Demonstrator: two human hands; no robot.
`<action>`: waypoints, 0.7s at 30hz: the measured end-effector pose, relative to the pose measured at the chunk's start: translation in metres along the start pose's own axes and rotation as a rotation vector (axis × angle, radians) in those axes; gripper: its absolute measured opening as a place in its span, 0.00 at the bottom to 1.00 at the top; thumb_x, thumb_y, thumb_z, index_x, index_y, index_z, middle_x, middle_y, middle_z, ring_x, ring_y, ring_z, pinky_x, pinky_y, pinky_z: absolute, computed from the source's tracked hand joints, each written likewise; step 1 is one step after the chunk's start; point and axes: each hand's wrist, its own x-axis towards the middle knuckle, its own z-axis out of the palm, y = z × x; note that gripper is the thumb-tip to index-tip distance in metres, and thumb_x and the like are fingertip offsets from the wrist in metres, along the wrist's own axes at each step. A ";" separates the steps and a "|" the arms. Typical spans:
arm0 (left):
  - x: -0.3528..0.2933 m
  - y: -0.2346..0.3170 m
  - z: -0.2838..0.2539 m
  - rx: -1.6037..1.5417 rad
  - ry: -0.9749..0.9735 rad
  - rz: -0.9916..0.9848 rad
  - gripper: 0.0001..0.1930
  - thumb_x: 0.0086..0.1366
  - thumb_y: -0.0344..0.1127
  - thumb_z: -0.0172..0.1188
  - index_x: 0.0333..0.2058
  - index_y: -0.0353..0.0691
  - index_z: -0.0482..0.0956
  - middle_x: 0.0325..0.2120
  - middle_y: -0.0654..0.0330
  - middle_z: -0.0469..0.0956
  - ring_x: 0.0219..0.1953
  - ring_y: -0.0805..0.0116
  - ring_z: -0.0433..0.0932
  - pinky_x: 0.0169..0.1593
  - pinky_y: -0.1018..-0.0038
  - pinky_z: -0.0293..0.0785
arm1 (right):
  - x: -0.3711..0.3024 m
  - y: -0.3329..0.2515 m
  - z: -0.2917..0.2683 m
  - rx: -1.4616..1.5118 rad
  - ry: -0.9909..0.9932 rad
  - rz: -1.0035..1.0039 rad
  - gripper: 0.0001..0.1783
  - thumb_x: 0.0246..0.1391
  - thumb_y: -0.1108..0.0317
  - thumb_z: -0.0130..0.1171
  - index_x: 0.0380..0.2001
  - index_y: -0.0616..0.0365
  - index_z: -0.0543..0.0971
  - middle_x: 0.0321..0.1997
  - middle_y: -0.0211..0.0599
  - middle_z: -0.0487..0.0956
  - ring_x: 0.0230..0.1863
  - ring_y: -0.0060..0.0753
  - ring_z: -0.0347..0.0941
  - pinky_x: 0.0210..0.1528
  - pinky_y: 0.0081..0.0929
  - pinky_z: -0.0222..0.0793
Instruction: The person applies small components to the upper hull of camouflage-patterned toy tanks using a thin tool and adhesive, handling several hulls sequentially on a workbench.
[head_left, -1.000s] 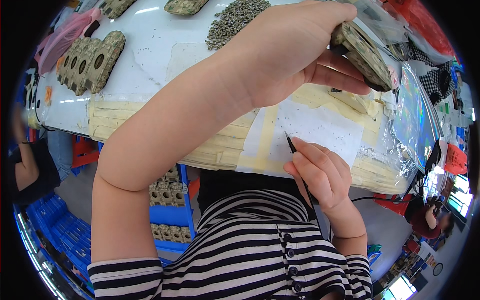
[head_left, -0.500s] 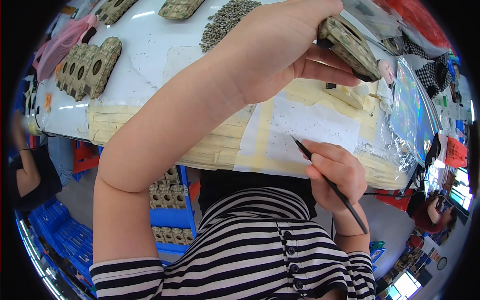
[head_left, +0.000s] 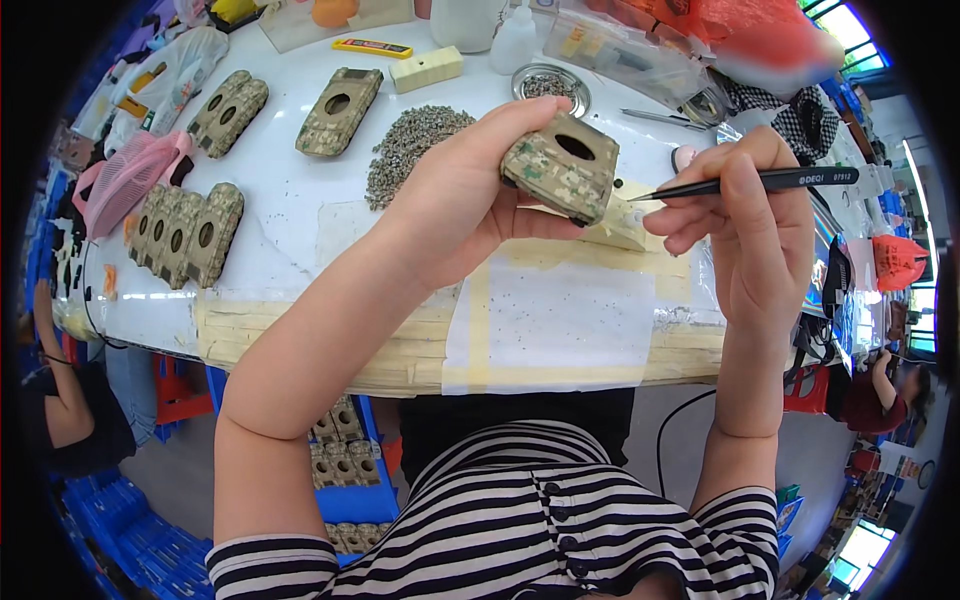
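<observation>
Left hand point(head_left: 455, 205) grips camouflage shell point(head_left: 560, 165), right hand point(head_left: 745, 225) tweezers point(head_left: 745, 183)

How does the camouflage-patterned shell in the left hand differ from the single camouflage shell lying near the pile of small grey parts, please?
The camouflage-patterned shell held in the left hand is lifted above the white table and tilted; the single camouflage shell lying flat rests on it, untouched. The black tweezers point at the held one only. Both show a dark oval hole.
</observation>
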 end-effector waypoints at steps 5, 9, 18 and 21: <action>-0.001 0.003 0.003 0.018 -0.047 -0.053 0.23 0.68 0.45 0.43 0.57 0.38 0.67 0.39 0.53 0.77 0.31 0.62 0.81 0.26 0.77 0.79 | 0.010 0.001 0.004 -0.038 -0.052 -0.183 0.12 0.64 0.68 0.41 0.34 0.69 0.67 0.32 0.49 0.75 0.29 0.38 0.80 0.29 0.21 0.79; -0.002 0.003 0.004 0.011 -0.065 -0.093 0.23 0.68 0.45 0.42 0.57 0.40 0.66 0.37 0.54 0.77 0.28 0.64 0.80 0.23 0.77 0.76 | 0.007 0.006 0.006 -0.095 -0.088 -0.234 0.12 0.63 0.69 0.43 0.33 0.70 0.67 0.32 0.50 0.74 0.30 0.39 0.80 0.32 0.24 0.80; 0.000 -0.001 0.002 0.011 -0.052 -0.115 0.24 0.68 0.46 0.42 0.57 0.40 0.66 0.35 0.55 0.77 0.27 0.64 0.80 0.22 0.77 0.74 | 0.006 0.013 0.005 -0.061 -0.115 -0.230 0.11 0.63 0.71 0.43 0.32 0.72 0.69 0.33 0.49 0.74 0.31 0.37 0.79 0.34 0.26 0.80; 0.000 0.000 0.003 0.002 -0.060 -0.127 0.24 0.68 0.46 0.43 0.57 0.39 0.67 0.35 0.55 0.77 0.27 0.63 0.80 0.22 0.77 0.74 | 0.006 0.011 0.005 -0.067 -0.115 -0.235 0.12 0.62 0.72 0.43 0.31 0.72 0.69 0.33 0.48 0.73 0.31 0.36 0.79 0.35 0.26 0.80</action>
